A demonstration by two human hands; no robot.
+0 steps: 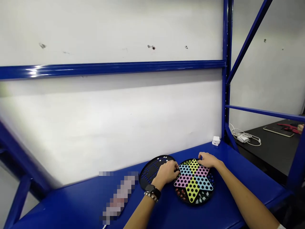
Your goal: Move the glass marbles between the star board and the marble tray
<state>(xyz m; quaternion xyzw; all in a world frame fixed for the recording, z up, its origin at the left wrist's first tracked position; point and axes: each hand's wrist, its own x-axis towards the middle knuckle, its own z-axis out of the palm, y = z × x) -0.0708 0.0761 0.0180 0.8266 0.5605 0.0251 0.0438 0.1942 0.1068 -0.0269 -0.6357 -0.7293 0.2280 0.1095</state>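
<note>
A round black Chinese checkers board lies on the blue table, with a star of yellow, pink and blue points full of dark holes. Coloured pieces sit in the compartments around the star. At the board's left edge is my left hand, fingers bent and drawn together over a side compartment; whatever they grip is hidden. My right hand reaches the upper right edge, beside a pink point, with its fingers curled; their contents cannot be made out. A dark watch and a bead bracelet circle my left wrist.
Left of the board lies a round black tray-like disc with slots, partly behind my left hand. A blurred-out long object lies further left. A white charger stands by the blue rack post. Cables and a person's hand are on the black table at right.
</note>
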